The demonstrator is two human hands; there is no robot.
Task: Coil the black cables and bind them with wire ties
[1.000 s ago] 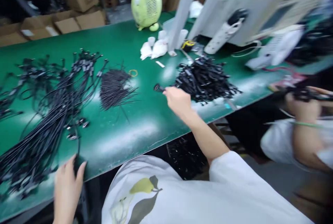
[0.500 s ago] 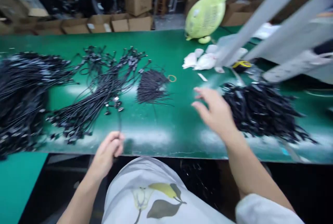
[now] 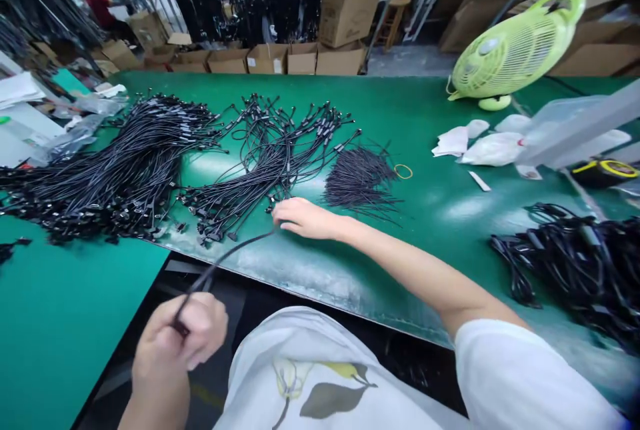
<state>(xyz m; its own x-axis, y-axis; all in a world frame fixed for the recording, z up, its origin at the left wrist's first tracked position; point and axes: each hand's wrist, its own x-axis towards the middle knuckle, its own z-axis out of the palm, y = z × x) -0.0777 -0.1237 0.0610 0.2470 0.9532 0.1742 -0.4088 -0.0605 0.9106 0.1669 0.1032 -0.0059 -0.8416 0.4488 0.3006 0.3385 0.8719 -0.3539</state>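
Note:
A black cable (image 3: pixel 230 251) is stretched over the front edge of the table. My left hand (image 3: pixel 183 330) is closed in a fist around its near part, in front of the table. At the far part, my right hand (image 3: pixel 307 218) pinches the cable just above the tabletop; small connectors show beside its fingertips. Behind that hand lies a loose bundle of black cables (image 3: pixel 250 180) with plugs at the ends. A heap of thin, short black ties (image 3: pixel 357 177) sits to the right of the bundle, with a yellow rubber band (image 3: pixel 403 171) beside it.
A larger pile of black cables (image 3: pixel 140 143) is on the left. Coiled black cables (image 3: pixel 570 257) lie at the right. A green fan (image 3: pixel 515 50), white scraps (image 3: pixel 493 149) and a tape measure (image 3: pixel 603 172) stand farther back. Cardboard boxes (image 3: pixel 270 59) line the far edge; a person (image 3: pixel 97 3) sits beyond.
My right hand has moved left from the open table and closed on the cable. My left hand has drawn the cable back toward me. The view has swung left.

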